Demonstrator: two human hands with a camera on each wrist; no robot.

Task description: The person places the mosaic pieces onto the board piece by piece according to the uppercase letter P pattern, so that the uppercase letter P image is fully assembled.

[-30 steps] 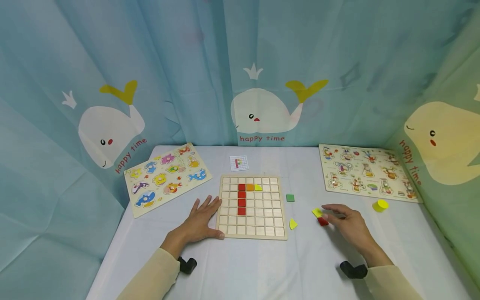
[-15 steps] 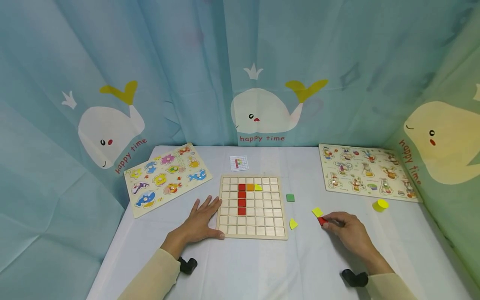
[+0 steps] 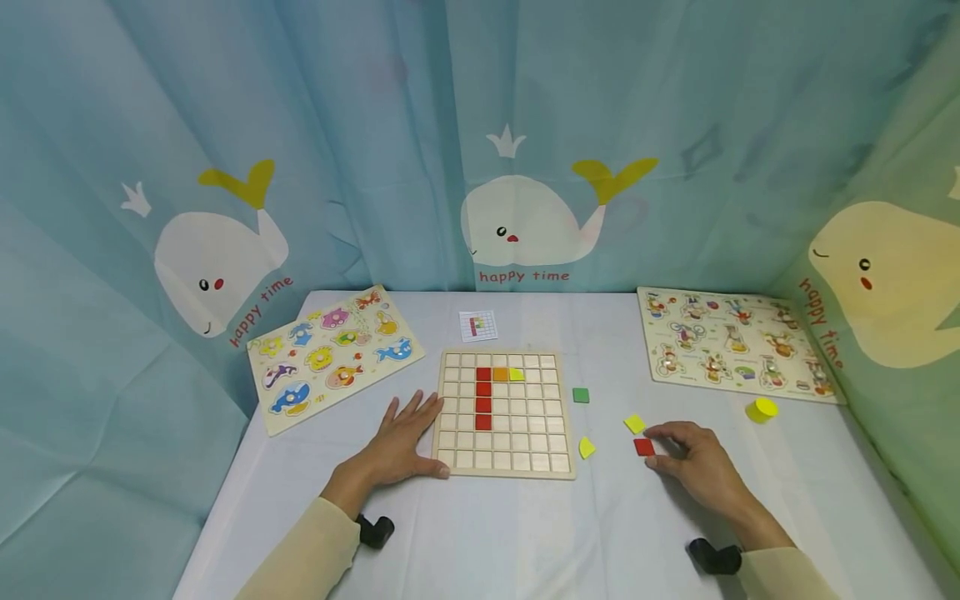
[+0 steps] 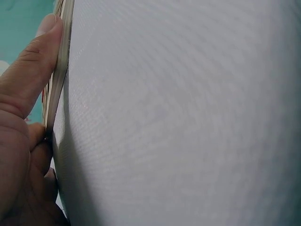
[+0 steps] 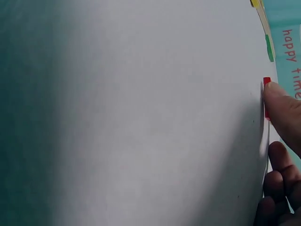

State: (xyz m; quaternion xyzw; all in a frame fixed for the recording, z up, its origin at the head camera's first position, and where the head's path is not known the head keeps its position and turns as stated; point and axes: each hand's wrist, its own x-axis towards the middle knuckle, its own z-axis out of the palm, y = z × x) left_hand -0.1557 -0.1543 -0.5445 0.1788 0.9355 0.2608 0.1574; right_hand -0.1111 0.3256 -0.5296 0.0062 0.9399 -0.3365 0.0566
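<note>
In the head view, a wooden grid board (image 3: 506, 477) lies flat, with several red square tiles (image 3: 483, 406) in a column, plus an orange tile (image 3: 500, 375) and a yellow tile (image 3: 517, 375) in its cells. My left hand (image 3: 397, 443) rests at the board's left edge, fingers spread; its thumb touches the lower left corner. To the right of the board, my right hand (image 3: 697, 462) pinches a loose red square tile (image 3: 644, 447) between thumb and index finger. The right wrist view shows that thumb (image 5: 282, 108) against the tile. A yellow square tile (image 3: 635, 424) lies just beyond.
A yellow quarter-round tile (image 3: 587, 448) and a green square tile (image 3: 581, 396) lie right of the board. A pattern card (image 3: 478, 327) is behind it. Animal puzzle boards flank the back, one left (image 3: 335, 354) and one right (image 3: 738, 346). A yellow cylinder (image 3: 761, 410) stands at right.
My right hand has come down from beside the yellow square tile to the red tile, which has turned slightly and shows more between the fingers. The left hand has stayed still.
</note>
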